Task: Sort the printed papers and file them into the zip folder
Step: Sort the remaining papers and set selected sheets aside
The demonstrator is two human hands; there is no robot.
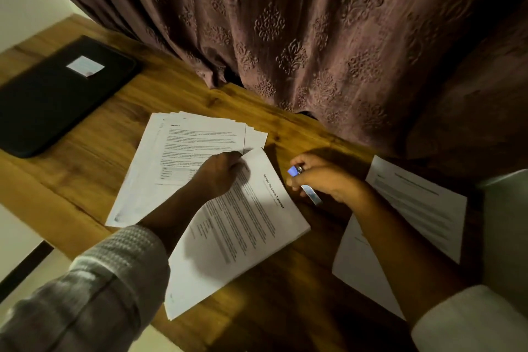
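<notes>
A fanned stack of printed papers (183, 146) lies in the middle of the wooden table (120, 111). Over its near right corner lies a tilted set of sheets headed "Sample Education Transcript" (245, 226). My left hand (220, 171) pinches the top corner of that set. My right hand (323, 177) is just to the right of it, closed around a small blue and silver stapler (303, 183). Two more printed sheets (414, 208) lie under my right forearm. The black zip folder (48, 97), closed and with a white label on it, rests at the far left.
A brown patterned curtain (300, 37) hangs along the table's far edge. A pale object (505, 226) stands at the right edge of the view. The table's near left edge drops to a light floor.
</notes>
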